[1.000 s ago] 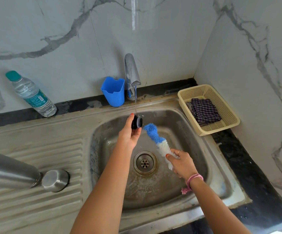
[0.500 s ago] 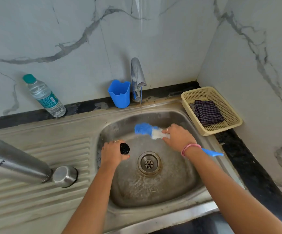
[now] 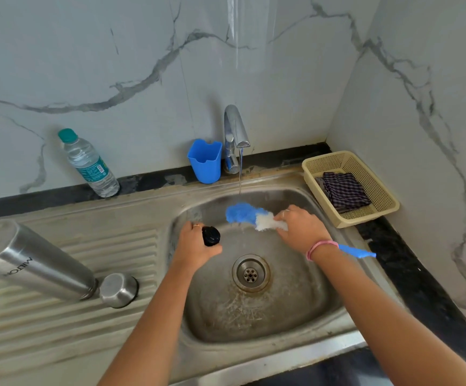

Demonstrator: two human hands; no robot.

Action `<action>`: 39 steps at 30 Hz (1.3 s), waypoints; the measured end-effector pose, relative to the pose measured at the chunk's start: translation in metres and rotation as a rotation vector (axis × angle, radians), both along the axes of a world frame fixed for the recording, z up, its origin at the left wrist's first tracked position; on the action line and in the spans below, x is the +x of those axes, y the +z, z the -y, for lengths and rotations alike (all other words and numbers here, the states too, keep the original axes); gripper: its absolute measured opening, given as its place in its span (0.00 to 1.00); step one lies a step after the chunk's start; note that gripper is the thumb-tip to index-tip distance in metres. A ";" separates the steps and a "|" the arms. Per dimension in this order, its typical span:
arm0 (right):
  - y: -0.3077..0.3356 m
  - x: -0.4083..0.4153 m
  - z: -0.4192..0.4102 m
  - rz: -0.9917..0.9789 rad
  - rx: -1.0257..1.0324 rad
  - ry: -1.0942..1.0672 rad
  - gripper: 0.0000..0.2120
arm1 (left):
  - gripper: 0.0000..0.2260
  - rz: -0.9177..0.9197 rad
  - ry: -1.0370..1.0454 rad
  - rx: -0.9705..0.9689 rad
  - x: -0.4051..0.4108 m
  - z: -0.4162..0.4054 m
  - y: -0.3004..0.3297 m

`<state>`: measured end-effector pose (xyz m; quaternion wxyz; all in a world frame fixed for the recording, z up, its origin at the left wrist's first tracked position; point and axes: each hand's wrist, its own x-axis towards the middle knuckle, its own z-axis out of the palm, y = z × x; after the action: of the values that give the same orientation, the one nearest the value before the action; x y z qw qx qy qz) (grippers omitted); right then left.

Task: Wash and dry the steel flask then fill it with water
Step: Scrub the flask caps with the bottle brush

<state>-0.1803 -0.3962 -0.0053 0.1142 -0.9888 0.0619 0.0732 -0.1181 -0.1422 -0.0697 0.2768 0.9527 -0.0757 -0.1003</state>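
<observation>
We rinse a brush and a black cap over the sink while the flask lies on the drainboard.

From the head view we see our left hand [image 3: 195, 243] curled around the black cap [image 3: 211, 235], and our right hand [image 3: 301, 228] gripping the blue-and-white brush [image 3: 250, 215] under the thin stream from the tap [image 3: 236, 129]. The steel flask [image 3: 31, 260] lies on its side on the ribbed drainboard [image 3: 114, 324], its steel lid [image 3: 118, 289] just beside its mouth. A basket [image 3: 382, 190] with a checked cloth [image 3: 344, 190] sits on the counter [image 3: 410, 277].
</observation>
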 end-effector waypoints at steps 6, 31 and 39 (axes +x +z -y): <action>-0.017 -0.016 0.000 -0.179 0.468 -0.402 0.12 | 0.24 0.199 -0.252 0.190 0.043 0.006 0.044; -0.041 -0.023 -0.002 -0.229 0.503 -0.536 0.14 | 0.21 0.128 -0.673 0.327 0.131 0.061 0.078; -0.032 -0.022 0.002 -0.196 0.374 -0.495 0.11 | 0.21 0.144 -0.749 0.603 0.126 0.058 0.090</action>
<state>-0.2021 -0.3981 -0.0370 0.3015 -0.8940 0.2965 0.1484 0.0082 -0.2002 0.0198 -0.0725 0.9022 -0.3998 -0.1445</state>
